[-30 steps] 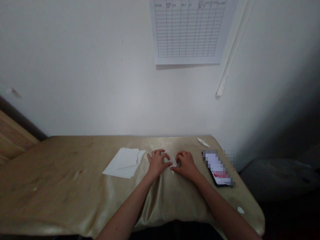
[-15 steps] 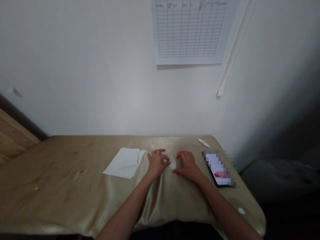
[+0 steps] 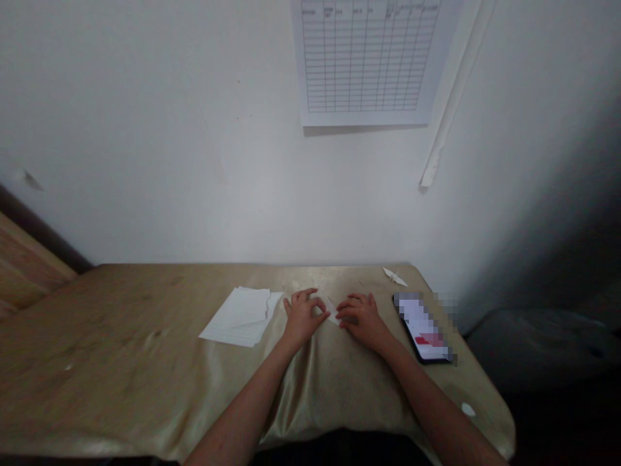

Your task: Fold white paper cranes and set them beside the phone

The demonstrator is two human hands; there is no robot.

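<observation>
A small folded piece of white paper (image 3: 332,309) lies on the tan table (image 3: 121,336) between my two hands. My left hand (image 3: 301,314) rests on the table with its fingers curled, its fingertips pinching the paper's left side. My right hand (image 3: 361,316) is curled as well, its fingers pressing the paper's right side. Most of the paper is hidden under the fingers.
A stack of white sheets (image 3: 242,315) lies left of my hands. A phone (image 3: 423,327) with its screen lit lies to the right. A small folded paper figure (image 3: 394,276) sits at the far right corner. A paper scrap (image 3: 468,409) lies near the front right edge. A ruled chart (image 3: 369,58) hangs on the wall.
Both hands have shifted slightly up the table and closer together over the small paper; the paper shows less now between the fingers.
</observation>
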